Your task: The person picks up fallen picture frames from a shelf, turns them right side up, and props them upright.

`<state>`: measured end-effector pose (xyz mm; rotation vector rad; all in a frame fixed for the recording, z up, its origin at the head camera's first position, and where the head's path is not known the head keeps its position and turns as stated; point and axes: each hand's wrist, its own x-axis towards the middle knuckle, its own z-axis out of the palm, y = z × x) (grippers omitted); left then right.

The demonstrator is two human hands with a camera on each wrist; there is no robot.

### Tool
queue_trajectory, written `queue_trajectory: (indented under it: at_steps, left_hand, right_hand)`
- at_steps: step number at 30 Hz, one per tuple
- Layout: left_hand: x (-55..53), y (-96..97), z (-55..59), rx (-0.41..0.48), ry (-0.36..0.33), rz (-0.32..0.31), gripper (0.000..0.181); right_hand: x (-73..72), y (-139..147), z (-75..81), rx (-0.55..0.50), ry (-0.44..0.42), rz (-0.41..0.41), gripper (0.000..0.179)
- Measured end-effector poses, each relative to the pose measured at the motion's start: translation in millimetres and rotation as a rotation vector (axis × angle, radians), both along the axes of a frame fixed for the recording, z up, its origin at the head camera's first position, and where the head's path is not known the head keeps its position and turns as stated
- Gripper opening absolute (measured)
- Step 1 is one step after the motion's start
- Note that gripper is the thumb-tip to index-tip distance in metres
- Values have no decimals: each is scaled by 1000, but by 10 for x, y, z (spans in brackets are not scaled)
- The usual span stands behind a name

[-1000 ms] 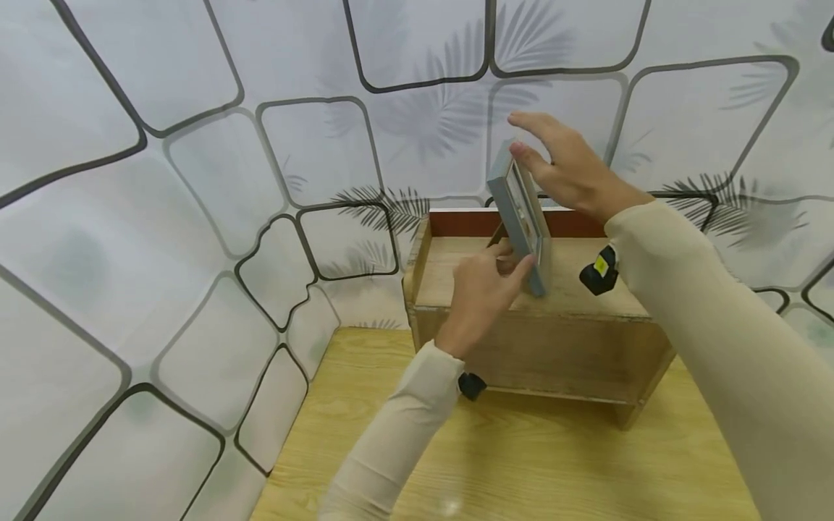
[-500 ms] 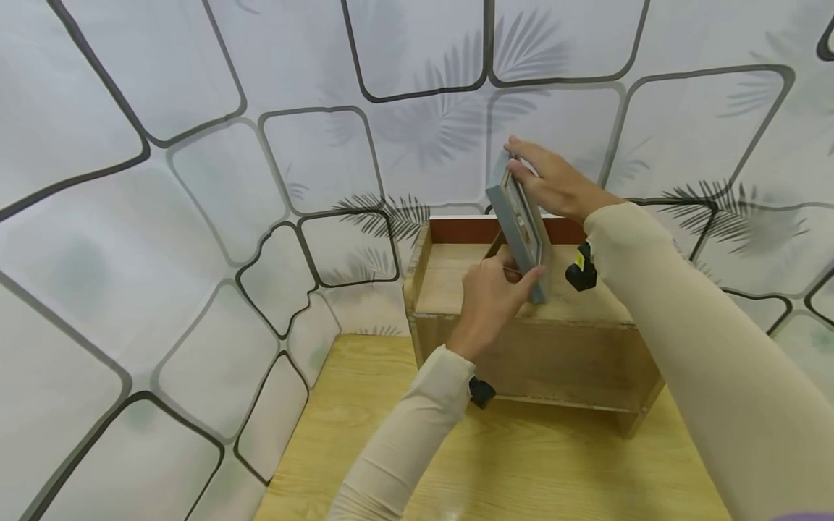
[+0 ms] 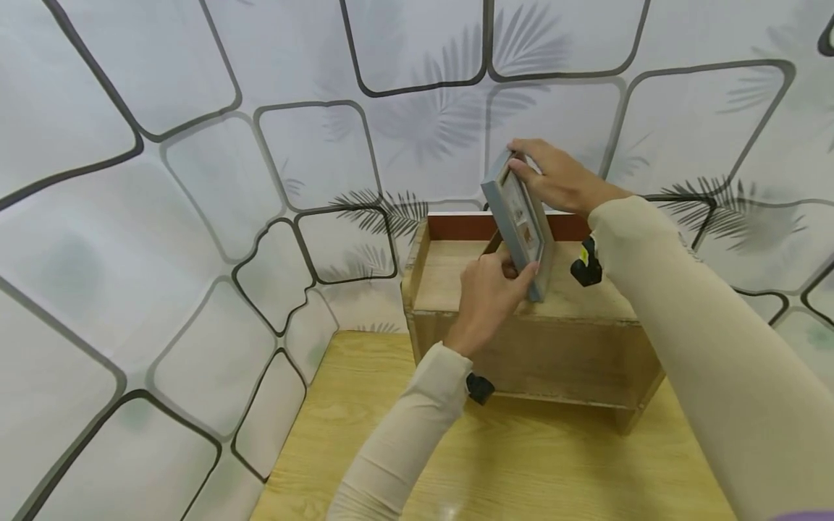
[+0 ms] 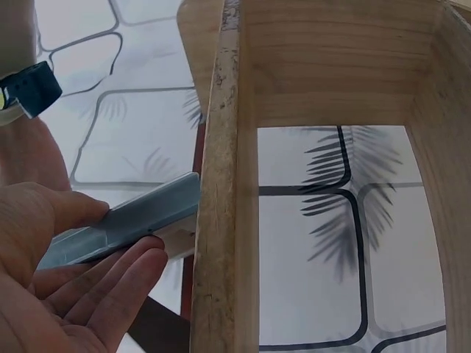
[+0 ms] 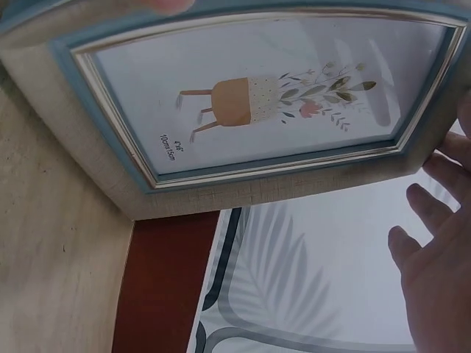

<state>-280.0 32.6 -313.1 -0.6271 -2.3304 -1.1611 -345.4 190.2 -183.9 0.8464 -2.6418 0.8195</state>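
Observation:
A blue-grey picture frame [image 3: 515,210] stands tilted on the top board of a small wooden shelf [image 3: 554,354], its brown back leg [image 3: 492,243] showing behind it. In the right wrist view the frame's face [image 5: 294,95] holds a print of a planter with leaves and flowers. My left hand [image 3: 487,297] pinches the lower left edge, thumb in front and fingers behind, as the left wrist view also shows at the frame's side [image 4: 140,220]. At the upper corner, my right hand [image 3: 563,177] grips the frame with its thumb on the front and fingers behind.
The shelf stands on a yellow wood-grain tabletop [image 3: 365,405], against a patterned wall covering [image 3: 430,145]. A red-brown strip [image 3: 456,227] runs along the back of its top, and a raised side panel [image 3: 415,264] borders the left. Below is an open compartment [image 4: 338,66].
My right hand has come down from its raised-finger pose onto the frame's upper corner. The frame's face has turned slightly more into view, with the left hand still at its lower edge.

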Motion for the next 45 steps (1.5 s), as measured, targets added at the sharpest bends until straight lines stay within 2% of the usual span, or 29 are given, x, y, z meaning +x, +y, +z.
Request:
queue_trajectory:
  at_steps: [8,17,25,34,39,45]
  left_hand:
    - [-4,-65,22,-1,-52,-18,24]
    - [-5,-122,46,-59,-72,35,27]
    - [-34,-165,51,-24,-82,9,25]
    - [-52,-183,68,-23,-121,-24,28]
    - [-66,-199,87,-33,-126,-22,31]
    - [-97,-216,87,-35,-130,-7,30]
  right_hand:
    - [-1,43,-13,2,39,-42,58]
    - [-5,106,-36,-27,47,-119,68]
    - [-9,165,-58,-62,35,-179,67]
    - [-9,189,-64,-65,106,-238,62]
    - [-19,222,-64,-61,126,-272,63]
    - [9,240,-42,-48,97,-336,70]
